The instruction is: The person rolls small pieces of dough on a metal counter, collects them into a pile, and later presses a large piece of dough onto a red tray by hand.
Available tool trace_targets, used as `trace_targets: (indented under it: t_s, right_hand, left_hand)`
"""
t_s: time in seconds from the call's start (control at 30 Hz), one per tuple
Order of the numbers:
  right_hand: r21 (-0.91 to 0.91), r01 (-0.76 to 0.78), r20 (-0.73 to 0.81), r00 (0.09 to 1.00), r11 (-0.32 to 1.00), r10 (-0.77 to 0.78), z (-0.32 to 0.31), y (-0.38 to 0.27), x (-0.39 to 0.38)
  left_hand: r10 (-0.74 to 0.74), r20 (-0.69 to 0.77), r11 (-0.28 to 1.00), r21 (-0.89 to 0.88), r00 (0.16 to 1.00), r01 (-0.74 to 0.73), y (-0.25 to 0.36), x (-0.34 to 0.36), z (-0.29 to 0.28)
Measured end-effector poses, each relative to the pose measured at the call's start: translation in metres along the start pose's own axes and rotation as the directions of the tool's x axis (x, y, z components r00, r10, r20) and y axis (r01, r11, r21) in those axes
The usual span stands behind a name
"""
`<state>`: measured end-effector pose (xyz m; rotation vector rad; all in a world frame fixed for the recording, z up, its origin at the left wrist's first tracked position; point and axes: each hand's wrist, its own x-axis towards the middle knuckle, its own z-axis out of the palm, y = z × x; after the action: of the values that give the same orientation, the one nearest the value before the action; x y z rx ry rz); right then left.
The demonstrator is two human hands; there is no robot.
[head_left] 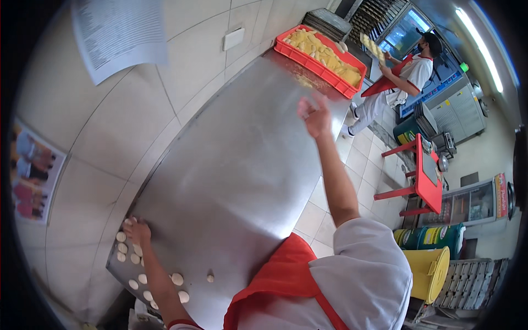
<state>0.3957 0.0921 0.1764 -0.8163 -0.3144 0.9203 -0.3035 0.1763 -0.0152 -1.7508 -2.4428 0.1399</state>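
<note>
My left hand (138, 231) is at the far left end of the steel table (220, 154), its fingers curled round a pale dough ball beside the wall. Several more round dough balls (121, 257) lie loosely grouped below it and along my left forearm, which hides part of the group. A smaller dough piece (210, 278) sits apart, nearer my apron. My right hand (316, 116) is raised over the table's far end, slightly blurred, with its fingers apart and nothing in them. Just beyond it stands a red plastic crate (320, 70) holding crumb-coated dough pieces (319, 48).
A tiled wall (132, 110) runs along the table's left side. Stacked dark trays (328, 23) stand behind the crate. At the back right a co-worker (410, 74) holds a tray of dough pieces (373, 48). A red table (426, 176) and a yellow bin (429, 272) stand to the right.
</note>
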Motion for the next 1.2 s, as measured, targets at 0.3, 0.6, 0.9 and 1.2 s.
trace_targets:
  t_s: [0.3,0.6,0.9,1.2]
  right_hand:
    - [-0.224,-0.684,0.176,0.672,0.694,0.719,0.034,0.369,-0.199]
    - [-0.470,-0.717,0.246,0.454,0.515,0.857,0.065,0.321,-0.260]
    - [-0.959,0.128,0.186,0.957,0.252,0.221,-0.025,0.188,-0.269]
    - [-0.806,0.493,0.442,0.870,-0.328,0.220,-0.156,0.168,-0.310]
  left_hand:
    - [0.187,0.026,0.874,-0.461,0.982,-0.154,-0.036,0.041,0.008]
    - [0.385,0.015,-0.146,-0.986,0.923,0.077,0.095,-0.222,-0.061]
    - [0.277,0.217,-0.094,-0.963,0.936,0.251,0.065,-0.253,-0.068]
    - [0.769,-0.133,0.454,-0.575,0.626,-0.681,0.102,-0.378,-0.011]
